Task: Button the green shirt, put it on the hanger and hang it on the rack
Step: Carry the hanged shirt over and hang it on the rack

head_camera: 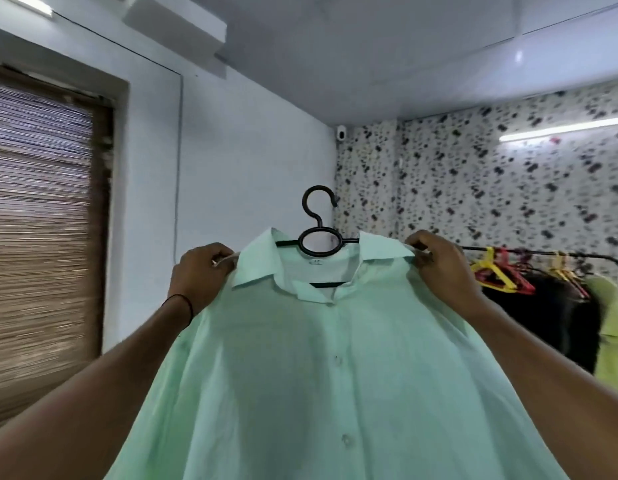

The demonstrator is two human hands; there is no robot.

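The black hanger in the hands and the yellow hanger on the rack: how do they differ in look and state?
The black hanger carries the green shirt; the yellow hanger seems bare. The black hanger's hook is free in the air, as the left hand and right hand grip the shirt at its shoulders; the yellow hanger hangs on the rack. Both are slim clothes hangers.

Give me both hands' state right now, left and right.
Left hand: closed, gripping the green shirt at its shoulder.
Right hand: closed, gripping the green shirt at its other shoulder.
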